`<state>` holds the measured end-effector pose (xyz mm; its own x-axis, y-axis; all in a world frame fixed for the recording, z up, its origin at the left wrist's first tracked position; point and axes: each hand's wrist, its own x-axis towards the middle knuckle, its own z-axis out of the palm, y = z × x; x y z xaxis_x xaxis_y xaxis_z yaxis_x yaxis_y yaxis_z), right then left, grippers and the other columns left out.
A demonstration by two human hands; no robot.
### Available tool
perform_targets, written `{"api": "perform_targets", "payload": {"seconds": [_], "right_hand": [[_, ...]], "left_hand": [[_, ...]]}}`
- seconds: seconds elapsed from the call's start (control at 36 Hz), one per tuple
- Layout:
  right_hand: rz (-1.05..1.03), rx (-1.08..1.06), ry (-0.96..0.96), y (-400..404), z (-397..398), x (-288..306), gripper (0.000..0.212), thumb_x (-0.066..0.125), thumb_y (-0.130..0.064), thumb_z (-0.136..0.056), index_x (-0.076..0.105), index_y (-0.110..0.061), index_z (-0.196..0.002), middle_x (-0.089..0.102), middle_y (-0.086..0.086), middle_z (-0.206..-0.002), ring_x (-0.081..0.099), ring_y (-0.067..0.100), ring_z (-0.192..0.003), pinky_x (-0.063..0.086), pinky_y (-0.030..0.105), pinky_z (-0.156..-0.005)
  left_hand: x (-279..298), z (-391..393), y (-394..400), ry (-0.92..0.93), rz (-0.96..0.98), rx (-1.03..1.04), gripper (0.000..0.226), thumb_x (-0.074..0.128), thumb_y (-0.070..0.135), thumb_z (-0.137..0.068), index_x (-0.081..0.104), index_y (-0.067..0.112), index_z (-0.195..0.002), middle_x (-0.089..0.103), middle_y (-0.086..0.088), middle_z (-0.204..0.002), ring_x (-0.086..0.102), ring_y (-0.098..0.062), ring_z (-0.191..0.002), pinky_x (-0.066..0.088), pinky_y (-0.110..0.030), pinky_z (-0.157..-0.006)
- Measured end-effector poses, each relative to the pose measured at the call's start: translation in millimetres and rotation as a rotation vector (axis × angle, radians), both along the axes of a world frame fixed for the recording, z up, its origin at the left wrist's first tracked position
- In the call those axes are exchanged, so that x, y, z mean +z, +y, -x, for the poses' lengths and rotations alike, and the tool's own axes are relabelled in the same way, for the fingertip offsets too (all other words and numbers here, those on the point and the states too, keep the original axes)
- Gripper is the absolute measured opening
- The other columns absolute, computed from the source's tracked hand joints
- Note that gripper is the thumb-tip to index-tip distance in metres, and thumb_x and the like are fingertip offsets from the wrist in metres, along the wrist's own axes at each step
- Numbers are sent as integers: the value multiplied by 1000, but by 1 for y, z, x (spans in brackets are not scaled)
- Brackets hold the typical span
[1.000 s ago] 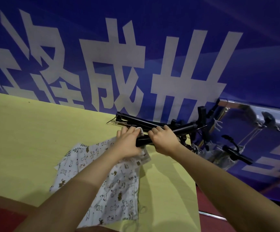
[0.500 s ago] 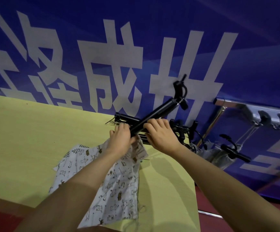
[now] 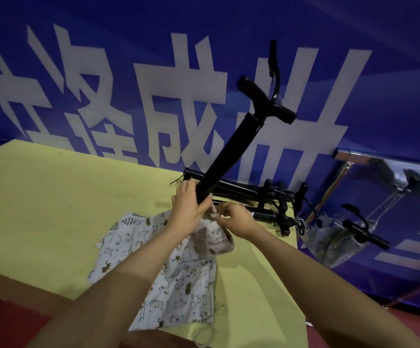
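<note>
A black clip hanger [image 3: 231,144] stands almost upright above the yellow table [image 3: 40,197], hook end up. My left hand [image 3: 188,202] grips its lower end. My right hand [image 3: 236,222] pinches the upper edge of a white patterned cloth [image 3: 178,272] just below that end. The cloth hangs from the hands and spreads over the table toward me. Whether the hanger's clip bites the cloth is hidden by my fingers.
Several more black hangers [image 3: 266,197] lie in a pile at the table's far right corner. A chrome rail [image 3: 379,164] with hooks runs along the blue banner wall [image 3: 354,71] at right, where a hanger [image 3: 364,229] carries a pale cloth. Red floor lies below.
The hanger has swung up from lying flat to nearly upright. My right hand let go of it and took the cloth's edge; the cloth's top has lifted off the table.
</note>
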<state>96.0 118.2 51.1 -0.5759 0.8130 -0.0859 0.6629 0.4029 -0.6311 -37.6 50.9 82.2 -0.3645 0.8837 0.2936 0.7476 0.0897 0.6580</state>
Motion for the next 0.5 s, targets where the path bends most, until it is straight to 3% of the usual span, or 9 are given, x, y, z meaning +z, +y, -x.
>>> {"api": "perform_targets", "payload": {"seconds": [0.06,0.14,0.28,0.36,0.42,0.5], "right_hand": [[49,-15,98,-1,-1,3,12,57,-15,-91,64,-10,-99,66,5,-94,62,22,-90,52,35,-80],[117,-78,302,-5,-3,14,9,48,-6,-95,55,-11,-97,58,-2,-81,57,14,-76,43,10,-56],[130,-101,486,-3,-5,37,34,31,2,-98,45,-19,-121,57,-4,-95,57,-3,-66,43,8,-56],[122,-73,545,0,-6,53,36,30,-2,-98,52,-14,-124,58,2,-117,58,1,-84,45,6,-68],[156,-63,579,-1,-2,61,29,37,-7,-97,55,-14,-119,56,8,-125,55,14,-107,44,18,-92],[187,-22,608,-2,3,65,29,54,-15,-93,51,-16,-123,48,15,-127,51,22,-116,41,32,-103]], "left_hand": [[0,-1,-3,-45,-37,-5,31,57,30,-91,50,8,-111,46,0,-101,47,-23,-102,37,-39,-91],[0,-1,-4,-105,-84,15,27,58,27,-90,50,8,-108,44,1,-97,48,-24,-97,42,-46,-88],[-6,-2,-4,-163,-69,50,31,57,27,-91,47,11,-116,49,-2,-108,47,-26,-104,39,-47,-92],[-11,-6,-4,-109,-13,59,34,53,30,-93,44,9,-120,47,-7,-118,40,-28,-111,33,-42,-91],[-14,-8,-6,-75,9,68,37,52,29,-94,42,10,-123,44,-7,-123,37,-28,-112,31,-40,-90],[-17,-8,-7,-23,51,47,37,53,21,-92,40,11,-125,41,-6,-126,35,-27,-113,30,-37,-90]]}}
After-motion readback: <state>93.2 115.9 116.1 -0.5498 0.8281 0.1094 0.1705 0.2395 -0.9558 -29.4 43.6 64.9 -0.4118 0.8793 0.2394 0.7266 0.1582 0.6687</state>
